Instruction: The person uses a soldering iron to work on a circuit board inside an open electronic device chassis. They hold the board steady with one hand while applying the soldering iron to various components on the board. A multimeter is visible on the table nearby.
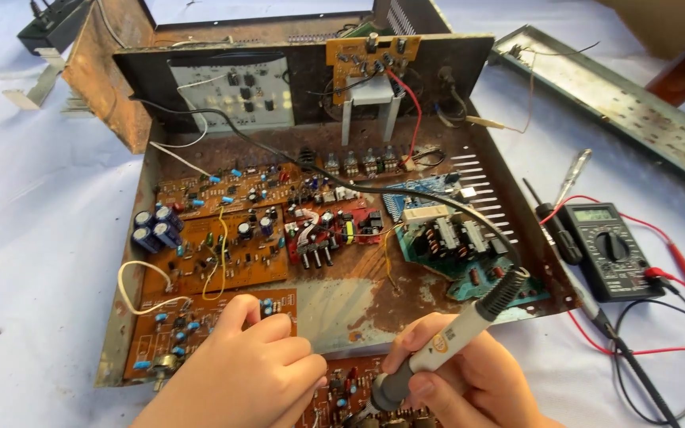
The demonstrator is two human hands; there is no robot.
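My right hand [469, 380] grips a grey and white soldering iron [445, 341] like a pen. Its tip points down at a brown circuit board [342, 392] at the bottom edge of the view. A black cord runs from the iron up across the chassis. My left hand [251, 372] rests curled on another brown circuit board [172, 337] at the front left of a rusty metal chassis [358, 305]. Whether it pinches anything is hidden. Several more boards with blue capacitors [154, 228] fill the chassis.
A black multimeter [608, 250] with red and black leads lies right of the chassis, a screwdriver [572, 176] beside it. A long rusty metal panel [620, 103] lies at the far right. A white cloth [33, 238] covers the table. A black adapter [53, 24] sits far left.
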